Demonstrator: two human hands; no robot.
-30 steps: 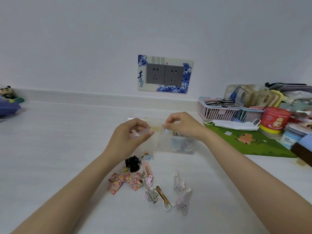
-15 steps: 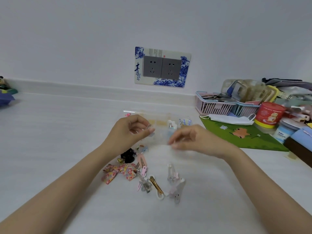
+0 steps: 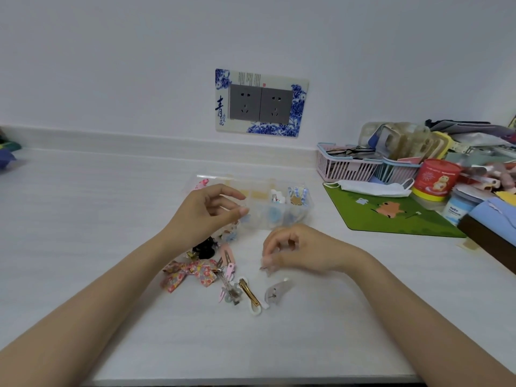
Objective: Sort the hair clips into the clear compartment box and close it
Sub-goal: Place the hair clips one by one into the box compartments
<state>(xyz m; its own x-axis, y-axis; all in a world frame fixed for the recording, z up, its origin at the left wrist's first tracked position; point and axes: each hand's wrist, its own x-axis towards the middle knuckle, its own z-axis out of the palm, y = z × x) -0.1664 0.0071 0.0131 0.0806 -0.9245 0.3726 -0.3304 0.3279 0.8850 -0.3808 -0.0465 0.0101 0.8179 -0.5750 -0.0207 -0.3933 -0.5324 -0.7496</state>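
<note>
The clear compartment box [image 3: 303, 216] lies open on the white table, with blue and white clips in its right-hand cells. My left hand [image 3: 203, 216] hovers at the box's left end, fingers loosely curled, and nothing shows between them. My right hand [image 3: 296, 252] is low on the table in front of the box and pinches a small pale hair clip [image 3: 265, 266] with its fingertips. Loose clips lie between my arms: a floral bow [image 3: 187, 275], a black claw clip [image 3: 206, 248], pink snap clips [image 3: 227, 261], a gold clip [image 3: 250, 294] and a translucent clip [image 3: 279, 291].
To the right lies a green mat [image 3: 391, 219] with a face mask [image 3: 371, 188] at its back. Behind it stand pink baskets [image 3: 346, 169], a red tub [image 3: 435, 177] and a white jar [image 3: 458, 208]. A dark box [image 3: 491, 238] sits at far right. The table's front edge [image 3: 251, 382] is close below.
My right hand left the box and came down to the table onto a pale clip. The pink clip that my left hand held is gone from sight. The view has tilted slightly.
</note>
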